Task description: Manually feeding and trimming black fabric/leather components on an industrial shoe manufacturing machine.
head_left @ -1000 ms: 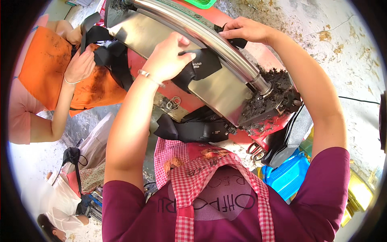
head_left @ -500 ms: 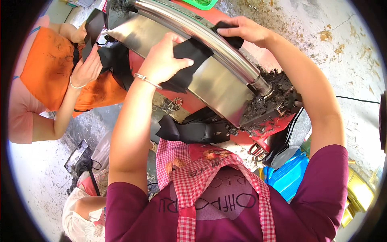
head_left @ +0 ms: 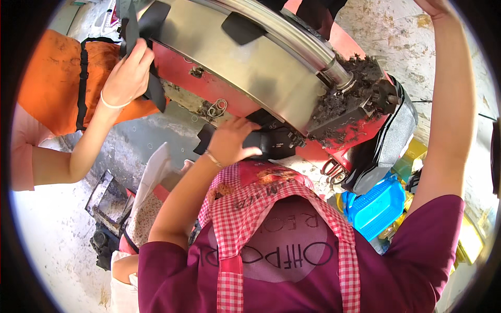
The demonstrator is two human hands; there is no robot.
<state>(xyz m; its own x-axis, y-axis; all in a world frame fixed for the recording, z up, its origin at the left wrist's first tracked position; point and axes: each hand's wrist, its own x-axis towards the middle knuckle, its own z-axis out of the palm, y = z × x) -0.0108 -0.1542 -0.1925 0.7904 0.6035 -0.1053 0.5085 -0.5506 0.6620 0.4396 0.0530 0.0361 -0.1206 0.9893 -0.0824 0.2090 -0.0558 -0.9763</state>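
1. While the curved steel drum [head_left: 245, 68] of the red machine [head_left: 344, 141] fills the top of the view, the left hand [head_left: 232, 142] sits just under its lower edge, at about six o'clock from the drum.
2. That left hand is half closed, fingers curled over a black fabric piece [head_left: 271, 142] lying on the machine's lower ledge; thumb on the near side, fingers on top. It grips rather than merely rests, as far as I can judge.
3. Doing this well, I'd say, means keeping the fabric flat and square to the drum's edge, holding it by the near end so the fingers stay clear of the roller [head_left: 292, 41] and of the clogged, fluff-caked end block [head_left: 347, 107] at three o'clock.
4. Right hand [head_left: 436, 6]: stretched far up to one o'clock, arm straight, cut off by the frame's rim. Whether it is open or closed, and what it touches, I cannot tell.
5. Over at ten o'clock a co-worker's hand [head_left: 128, 75], bangle on the wrist, presses closed on a black strap [head_left: 151, 83] against the machine's far end, beside an orange garment [head_left: 55, 78].
6. Another black piece [head_left: 242, 27] lies on the drum at twelve o'clock.
7. Below right, at four o'clock, a blue basket [head_left: 378, 203] stands near the machine.
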